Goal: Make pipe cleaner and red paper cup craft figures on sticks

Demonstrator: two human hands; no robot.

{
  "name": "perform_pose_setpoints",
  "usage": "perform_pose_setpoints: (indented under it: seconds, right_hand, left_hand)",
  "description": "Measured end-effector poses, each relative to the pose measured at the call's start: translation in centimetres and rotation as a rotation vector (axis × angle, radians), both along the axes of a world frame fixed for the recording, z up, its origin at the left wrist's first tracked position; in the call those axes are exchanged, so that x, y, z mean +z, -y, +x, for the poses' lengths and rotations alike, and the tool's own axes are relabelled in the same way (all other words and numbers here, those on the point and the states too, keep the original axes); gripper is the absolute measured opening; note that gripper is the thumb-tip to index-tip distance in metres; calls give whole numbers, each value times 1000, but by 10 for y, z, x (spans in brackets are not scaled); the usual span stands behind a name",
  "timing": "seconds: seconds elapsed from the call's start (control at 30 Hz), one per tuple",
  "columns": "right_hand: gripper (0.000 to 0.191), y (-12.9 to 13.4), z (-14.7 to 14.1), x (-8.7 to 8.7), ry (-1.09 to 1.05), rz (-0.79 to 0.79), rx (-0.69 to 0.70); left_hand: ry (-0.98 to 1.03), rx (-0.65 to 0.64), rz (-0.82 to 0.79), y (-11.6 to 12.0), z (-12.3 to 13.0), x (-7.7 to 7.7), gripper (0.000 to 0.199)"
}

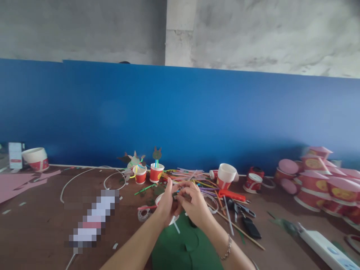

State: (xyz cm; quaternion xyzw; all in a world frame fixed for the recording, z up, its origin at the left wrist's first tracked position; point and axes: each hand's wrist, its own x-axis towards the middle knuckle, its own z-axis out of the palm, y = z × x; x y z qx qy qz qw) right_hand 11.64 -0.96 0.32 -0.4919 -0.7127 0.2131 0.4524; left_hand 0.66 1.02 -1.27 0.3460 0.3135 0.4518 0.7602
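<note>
1. See blue partition (180, 120) rising well beyond the fingers, spanning the view below a grey wall (267, 33).
2. Find brown table (36, 232) under and around the fingers.
3. See green sheet (182, 243) lying nearer than the fingers, beneath the forearms.
4. Notice red cups with pink tops (341, 191), heaped well to the right of the fingers.
5. Find pink paper (17, 183) far left of the fingers; between it and them, see a pixelated oblong (94, 221) (too masked to name).
6. Have left hand (165, 202) and right hand (194, 204) close together at the centre. Bring right thumb and forefinger narrow, pinched on a small dark piece (174, 195); cannot tell how the left fingers close, being partly hidden beside it. Note a bracelet (227, 247) on the right wrist.
7. Spot, just beyond the fingers to the left, a red cup (156, 173) with an eared cutout (157, 153) standing above its rim.
8. See coloured straws (194, 176) strewn just beyond the fingers and rightward, near a stack of white-rimmed cups (225, 176).
9. Find orange-red handle (232, 195) right of the fingers, with a black fob (251, 227) nearer.
10. Spot tape roll (144, 213) just left of the fingers.
11. Locate the dark piece between both hands, its shape unclear (fingers cover much of it).
</note>
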Motion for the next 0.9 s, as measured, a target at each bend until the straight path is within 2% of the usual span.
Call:
perform_pose_setpoints:
  seconds: [0.2,0.4,0.53,0.63,0.77,0.83,0.9]
  right_hand:
    - [14,-1,0,-3,74,61,-63]
    - [19,9,-5,0,325,239,-194]
    - [24,12,-6,0,406,241,-220]
    - [29,9,-3,0,396,178,-186]
    - [21,3,3,1,270,122,-121]
    - [17,0,7,2,187,132,-127]
    - [14,-2,10,3,140,155,-137]
  left_hand:
    - [-52,21,10,6,5,8,70]
    - [-118,58,-18,6,4,8,80]
    - [-104,34,-1,4,3,7,80]
    - [-84,-4,-1,4,4,8,77]
    - [-87,-20,38,2,5,7,77]
    - [-131,43,77,0,5,3,76]
    - [-212,177,151,-3,3,-1,67]
